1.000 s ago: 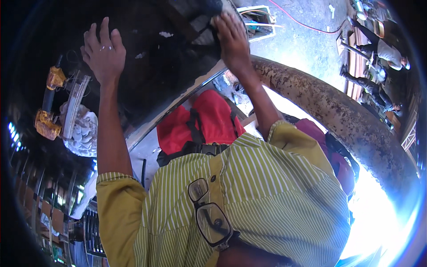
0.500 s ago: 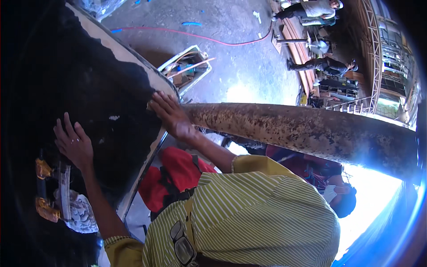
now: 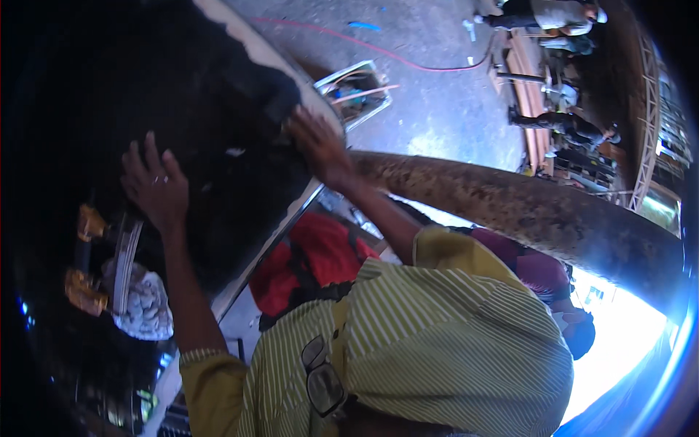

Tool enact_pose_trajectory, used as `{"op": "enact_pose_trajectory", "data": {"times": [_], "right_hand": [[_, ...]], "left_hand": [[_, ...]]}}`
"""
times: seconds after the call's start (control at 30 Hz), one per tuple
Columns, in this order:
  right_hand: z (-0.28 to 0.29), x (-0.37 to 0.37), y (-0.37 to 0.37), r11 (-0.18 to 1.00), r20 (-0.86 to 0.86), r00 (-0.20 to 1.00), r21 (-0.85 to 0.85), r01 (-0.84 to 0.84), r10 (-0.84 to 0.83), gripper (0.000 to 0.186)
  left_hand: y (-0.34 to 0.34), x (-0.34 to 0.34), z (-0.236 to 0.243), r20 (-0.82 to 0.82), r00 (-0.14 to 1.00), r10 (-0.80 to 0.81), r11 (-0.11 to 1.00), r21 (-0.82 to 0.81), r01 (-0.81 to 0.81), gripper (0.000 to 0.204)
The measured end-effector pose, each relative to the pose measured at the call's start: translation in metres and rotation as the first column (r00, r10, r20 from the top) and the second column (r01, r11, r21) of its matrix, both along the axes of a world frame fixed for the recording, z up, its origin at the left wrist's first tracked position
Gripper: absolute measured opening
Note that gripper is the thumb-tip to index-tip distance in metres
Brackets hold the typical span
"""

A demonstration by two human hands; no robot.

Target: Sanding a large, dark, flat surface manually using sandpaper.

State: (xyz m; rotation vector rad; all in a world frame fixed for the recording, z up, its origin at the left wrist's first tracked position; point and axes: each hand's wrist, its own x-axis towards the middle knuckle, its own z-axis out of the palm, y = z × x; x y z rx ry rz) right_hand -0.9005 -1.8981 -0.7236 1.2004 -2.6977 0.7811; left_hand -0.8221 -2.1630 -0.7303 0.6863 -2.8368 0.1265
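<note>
My left hand (image 3: 156,188) rests on a broad black surface (image 3: 218,95), its fingers spread and nothing in them. Near the pale right border (image 3: 309,84) of that surface lies my right hand (image 3: 326,149), blurred, with its fingers close together and pressed down. Something small and pale shows beside its fingertips; I cannot make out what it is. Between the hands is a small white mark (image 3: 235,152) on the black. Closer to my left forearm are an orange and black tool (image 3: 89,223), a pale ridged strip (image 3: 128,256) and a crumpled whitish bundle (image 3: 147,313).
A thick, blotchy brown pole (image 3: 502,193) runs from beside the surface off to the right. On the floor beyond stand a box of scraps (image 3: 357,95) and a red hose (image 3: 408,64). Several people stand farther off; a masked person (image 3: 575,324) is near at right.
The view has shifted, so the scene now sits farther right and higher. Both hands stay at nearly the same places on the black surface.
</note>
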Motion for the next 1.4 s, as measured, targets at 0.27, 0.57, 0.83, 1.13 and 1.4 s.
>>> {"op": "enact_pose_trajectory", "data": {"times": [0.27,0.57,0.83,1.13,1.4], "right_hand": [[0.01,0.013,0.004,0.998,0.012,0.999,0.024,0.051,-0.051,0.037],[-0.004,-0.019,-0.014,0.997,0.05,0.998,0.072,0.03,-0.034,0.04],[-0.009,-0.01,-0.014,0.993,0.012,0.995,0.056,0.1,-0.101,0.036],[0.046,0.1,0.052,0.983,0.438,0.894,0.182,0.018,-0.098,0.049],[0.06,0.114,0.06,0.893,0.645,0.672,0.036,0.449,-0.364,0.028]], "left_hand": [[-0.005,0.002,-0.004,-0.089,0.996,-0.028,0.997,0.072,0.034,0.04],[-0.006,0.002,-0.007,-0.134,0.99,-0.051,0.993,0.101,0.065,0.04],[-0.008,0.004,-0.015,-0.165,0.983,-0.079,0.995,0.047,0.088,0.04],[-0.009,0.005,-0.016,-0.152,0.985,-0.087,0.993,0.064,0.097,0.04],[0.028,-0.008,-0.01,-0.034,0.993,-0.114,0.992,0.041,0.116,0.046]]}}
